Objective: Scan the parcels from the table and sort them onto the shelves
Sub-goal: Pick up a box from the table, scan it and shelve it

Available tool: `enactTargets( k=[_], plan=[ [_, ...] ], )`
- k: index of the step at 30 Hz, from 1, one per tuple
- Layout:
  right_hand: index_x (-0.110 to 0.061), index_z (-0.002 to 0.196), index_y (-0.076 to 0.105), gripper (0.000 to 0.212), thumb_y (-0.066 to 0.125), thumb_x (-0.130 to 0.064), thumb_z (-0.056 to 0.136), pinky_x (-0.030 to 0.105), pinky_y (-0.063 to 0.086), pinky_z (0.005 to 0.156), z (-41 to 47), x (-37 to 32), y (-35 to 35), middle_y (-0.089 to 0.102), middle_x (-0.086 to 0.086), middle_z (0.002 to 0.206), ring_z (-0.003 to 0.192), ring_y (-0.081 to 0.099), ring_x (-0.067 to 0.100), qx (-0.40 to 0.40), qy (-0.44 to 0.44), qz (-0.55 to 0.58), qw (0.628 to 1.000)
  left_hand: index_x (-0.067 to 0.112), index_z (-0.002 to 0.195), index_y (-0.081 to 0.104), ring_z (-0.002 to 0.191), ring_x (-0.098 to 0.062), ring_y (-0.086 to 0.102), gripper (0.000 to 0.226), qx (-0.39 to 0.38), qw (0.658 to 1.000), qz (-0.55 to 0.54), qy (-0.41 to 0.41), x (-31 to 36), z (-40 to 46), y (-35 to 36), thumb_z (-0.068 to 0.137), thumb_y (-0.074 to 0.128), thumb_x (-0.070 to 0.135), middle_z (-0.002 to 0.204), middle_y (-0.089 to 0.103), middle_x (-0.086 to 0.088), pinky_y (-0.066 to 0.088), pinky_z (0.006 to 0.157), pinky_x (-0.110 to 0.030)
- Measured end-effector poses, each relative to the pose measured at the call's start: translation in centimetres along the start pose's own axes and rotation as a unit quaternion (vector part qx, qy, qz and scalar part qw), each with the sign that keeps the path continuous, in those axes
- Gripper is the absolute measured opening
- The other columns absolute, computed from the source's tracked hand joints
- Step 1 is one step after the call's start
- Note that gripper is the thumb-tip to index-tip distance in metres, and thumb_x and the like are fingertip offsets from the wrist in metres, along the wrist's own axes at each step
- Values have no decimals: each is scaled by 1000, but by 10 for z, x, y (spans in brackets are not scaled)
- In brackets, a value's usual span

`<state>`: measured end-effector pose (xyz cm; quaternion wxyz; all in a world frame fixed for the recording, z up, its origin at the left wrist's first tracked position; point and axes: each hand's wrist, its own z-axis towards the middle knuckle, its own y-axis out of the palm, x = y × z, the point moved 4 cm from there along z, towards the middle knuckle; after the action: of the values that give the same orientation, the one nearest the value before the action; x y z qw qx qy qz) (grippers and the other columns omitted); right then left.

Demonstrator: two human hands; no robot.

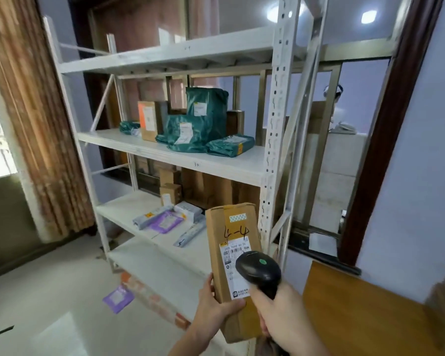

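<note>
My left hand (213,304) grips a tall brown cardboard parcel (229,227) by its lower left edge and holds it upright. "4-4" is written on it above a white shipping label. In my right hand (278,309) is a black barcode scanner (258,271), its head right over that label. Just behind the parcel stands a white metal shelf rack (144,145). Green mailer bags (206,119) and a brown box (148,122) sit on its middle shelf. Purple and grey mailers (165,220) lie on the shelf below.
A wooden table top (365,304) lies at the lower right. One purple mailer (118,296) lies on the floor near the rack's foot. A brown curtain (36,124) hangs at the left. A person's reflection shows in the window (332,98) behind the rack.
</note>
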<state>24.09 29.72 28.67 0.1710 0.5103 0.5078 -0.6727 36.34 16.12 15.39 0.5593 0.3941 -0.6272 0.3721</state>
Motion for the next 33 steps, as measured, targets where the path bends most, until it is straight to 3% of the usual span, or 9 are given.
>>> enactTargets(
  k=[5,11,15,18,21,23,28,31,33],
  plan=[
    [-29,93,62,22,63,-49,83,43,62,80,11,-40,29,67,-1,75,79,71,25,-12,-12,2,1000,27,156,32,116,-11,62,134,2,1000,-9,28,31,20,-61,43,101,48,133,60,4,56,75,-19],
    [-28,100,64,14,65,-37,89,40,60,80,43,-80,45,63,-5,72,74,64,19,-13,-26,26,999,31,154,28,113,-9,59,131,-8,999,-16,39,71,54,-93,45,98,52,127,57,13,54,77,-22],
    [-20,102,64,14,64,-31,93,27,54,61,73,-100,46,62,-1,69,63,61,15,3,-22,47,999,38,155,22,120,-14,56,148,-20,999,1,37,102,89,-103,31,97,68,133,51,10,56,98,-36],
    [-17,92,63,16,61,-33,95,19,51,51,94,-126,34,62,0,61,50,61,9,6,-57,47,997,39,154,23,121,-17,57,152,-17,999,-1,50,121,117,-109,24,96,72,136,52,6,57,97,-38],
    [-15,86,63,20,59,-31,98,22,53,52,115,-158,20,60,-1,53,46,59,7,5,-99,55,994,36,159,24,112,-8,58,141,-10,997,-9,79,140,141,-115,41,96,64,131,55,12,54,77,-23],
    [-15,83,61,23,58,-32,97,27,54,56,128,-177,12,60,1,52,47,59,9,18,-129,43,991,36,159,23,108,-5,58,129,-5,995,-18,94,157,156,-118,56,96,59,131,54,11,50,72,-20],
    [-13,75,55,25,58,-24,97,28,53,55,157,-212,10,54,2,50,46,54,15,8,-160,78,984,37,155,32,108,-12,69,117,-6,989,-27,144,212,193,-128,57,89,65,131,60,11,58,73,-21],
    [-10,73,55,27,58,-23,97,30,52,55,175,-223,18,54,4,50,47,53,16,18,-164,76,983,34,148,42,96,-2,74,94,-20,984,-44,172,247,219,-129,71,90,55,128,65,6,59,69,-17],
    [-8,75,57,27,58,-24,97,30,53,57,184,-229,23,56,5,52,48,55,17,31,-162,73,984,35,149,43,100,-8,75,98,-33,981,-45,185,269,238,-128,67,90,62,128,67,4,61,77,-24]
  ],
)
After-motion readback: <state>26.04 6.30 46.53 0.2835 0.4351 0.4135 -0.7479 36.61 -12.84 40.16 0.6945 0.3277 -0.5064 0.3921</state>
